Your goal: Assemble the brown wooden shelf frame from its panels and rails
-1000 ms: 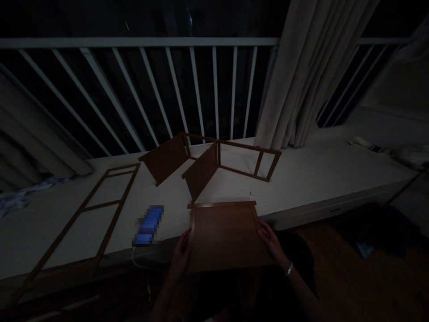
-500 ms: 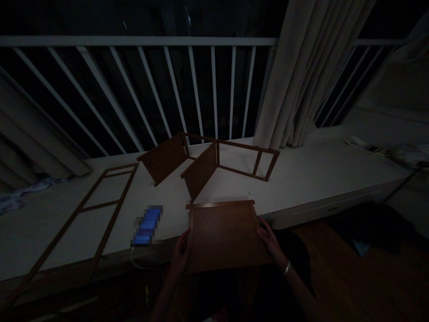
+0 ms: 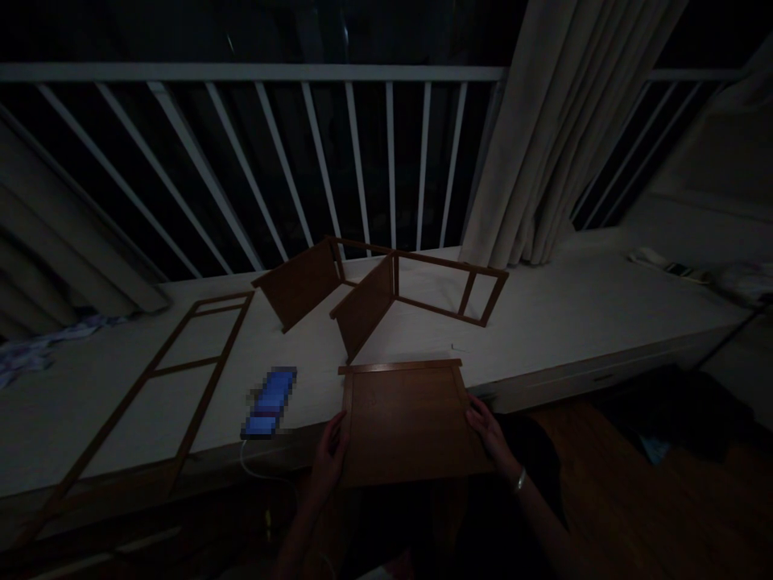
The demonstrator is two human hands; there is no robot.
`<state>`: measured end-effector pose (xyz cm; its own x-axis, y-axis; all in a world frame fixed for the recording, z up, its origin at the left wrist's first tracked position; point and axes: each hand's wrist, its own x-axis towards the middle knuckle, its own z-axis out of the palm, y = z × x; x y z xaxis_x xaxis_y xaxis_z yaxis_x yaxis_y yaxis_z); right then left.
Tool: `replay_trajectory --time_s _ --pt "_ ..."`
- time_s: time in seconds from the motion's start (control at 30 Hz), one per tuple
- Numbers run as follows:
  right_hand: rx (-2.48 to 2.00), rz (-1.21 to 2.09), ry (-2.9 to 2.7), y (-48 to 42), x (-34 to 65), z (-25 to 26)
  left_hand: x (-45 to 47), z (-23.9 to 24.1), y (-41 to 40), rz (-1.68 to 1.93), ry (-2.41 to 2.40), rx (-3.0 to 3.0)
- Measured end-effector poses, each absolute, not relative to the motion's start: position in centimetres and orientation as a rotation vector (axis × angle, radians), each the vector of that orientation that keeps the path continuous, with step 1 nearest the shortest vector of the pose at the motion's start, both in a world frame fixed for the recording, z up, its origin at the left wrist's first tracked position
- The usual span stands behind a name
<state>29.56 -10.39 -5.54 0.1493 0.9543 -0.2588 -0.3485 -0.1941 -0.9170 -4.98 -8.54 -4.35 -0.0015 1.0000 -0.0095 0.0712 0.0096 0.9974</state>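
Note:
Between my two hands is a brown wooden shelf board [image 3: 411, 423] with a raised strip along its far edge. My left hand [image 3: 331, 451] grips its left side, and my right hand [image 3: 488, 427], with a bracelet at the wrist, grips its right side. Just beyond it, a ladder-like side frame [image 3: 435, 262] stands on its long edge on the white ledge, with a left shelf board [image 3: 302, 286] and a middle shelf board [image 3: 365, 304] joined to it. A second wooden side frame [image 3: 154, 370] lies at the left, overhanging the ledge's front edge.
A phone with a blurred screen [image 3: 270, 403] and a white cable [image 3: 257, 471] lies on the white ledge [image 3: 561, 322]. White railing [image 3: 390, 161] runs behind, with a beige curtain [image 3: 525, 145] at right. Dark cloth [image 3: 676, 411] lies on the wooden floor.
The whole view has shifted slightly, so things appear a little further right. Both hands keep their hold on the shelf board, which is almost unmoved.

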Motion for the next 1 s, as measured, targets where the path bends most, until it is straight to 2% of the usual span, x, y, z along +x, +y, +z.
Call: replay_trajectory --time_s 1.0 --pt "-1.225 1.384 -0.742 -10.7 28.9 -3.8 -5.0 -3.6 -9.2 1.156 1.256 1.193"
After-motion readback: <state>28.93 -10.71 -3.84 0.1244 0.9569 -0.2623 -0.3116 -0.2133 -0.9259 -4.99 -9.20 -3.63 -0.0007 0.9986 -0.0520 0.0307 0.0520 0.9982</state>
